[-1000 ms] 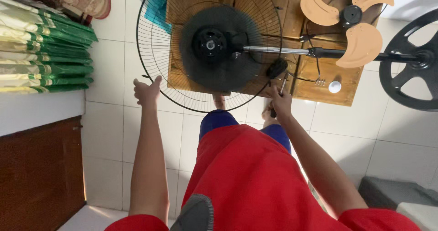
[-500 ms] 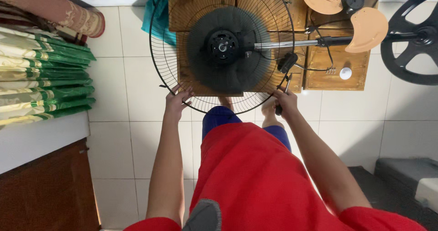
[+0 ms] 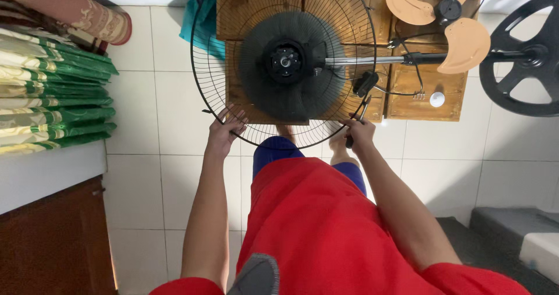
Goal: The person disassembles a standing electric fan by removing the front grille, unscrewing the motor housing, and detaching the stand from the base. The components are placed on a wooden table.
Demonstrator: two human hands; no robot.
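Nearest the camera, a red garment (image 3: pixel 326 231) covers the person's torso, with blue shorts (image 3: pixel 279 149) below it. Both bare arms extend forward over the white tiled floor (image 3: pixel 157 132). The left hand (image 3: pixel 224 133) grips the lower left rim of the round wire fan guard (image 3: pixel 233 103), fingers curled around the wires. The right hand (image 3: pixel 359 133) is closed on a dark-handled tool (image 3: pixel 355 126) at the lower right rim; the tool type cannot be determined. The guard lies flat on a wooden pallet (image 3: pixel 419 97), with the black motor housing (image 3: pixel 285 62) at its centre. A metal pole (image 3: pixel 372 59) runs right toward the round black base (image 3: pixel 524 62). Beige fan blades (image 3: pixel 448 21) rest beyond. Folded green fabrics (image 3: pixel 52 97) are stacked at the left.
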